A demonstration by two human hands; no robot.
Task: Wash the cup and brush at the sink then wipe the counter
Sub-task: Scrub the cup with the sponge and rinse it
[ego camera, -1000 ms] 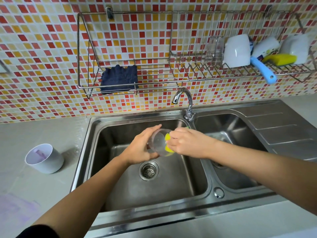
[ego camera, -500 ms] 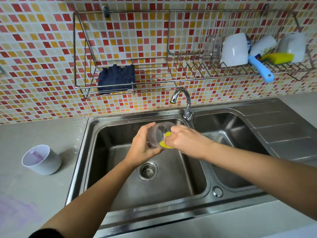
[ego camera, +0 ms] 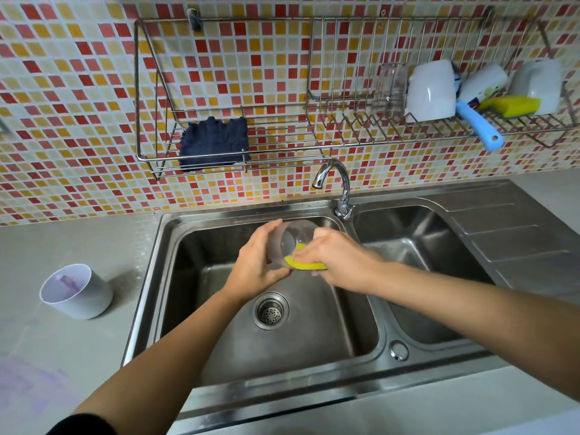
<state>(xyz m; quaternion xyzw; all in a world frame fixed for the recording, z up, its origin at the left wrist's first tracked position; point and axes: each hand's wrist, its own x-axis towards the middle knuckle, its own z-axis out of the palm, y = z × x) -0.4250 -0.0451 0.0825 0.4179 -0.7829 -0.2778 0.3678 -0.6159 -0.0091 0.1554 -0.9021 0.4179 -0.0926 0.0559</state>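
Observation:
Over the left sink basin (ego camera: 219, 340) my left hand (ego camera: 257, 265) grips a clear plastic cup (ego camera: 295, 240), tipped on its side with its mouth toward my right hand. My right hand (ego camera: 339, 259) holds a yellow sponge (ego camera: 303, 264) pressed against the cup's rim. A brush with a blue handle (ego camera: 480, 127) lies in the wall rack at the upper right, far from both hands. A folded dark blue cloth (ego camera: 215, 142) sits in the rack's left section. The grey counter (ego camera: 62, 356) carries a faint purple stain (ego camera: 28, 381) at the lower left.
A white cup (ego camera: 75, 291) with purple residue stands on the counter left of the sink. The tap (ego camera: 337, 186) curves over the basin divider, no water running. The wire rack (ego camera: 376, 133) holds white cups, a clear glass and another yellow sponge (ego camera: 511, 106). A drainboard (ego camera: 508, 233) lies right.
Both hands and the cup have shifted slightly up and away in the basin. The sponge has slid from inside the cup's mouth down to its lower rim.

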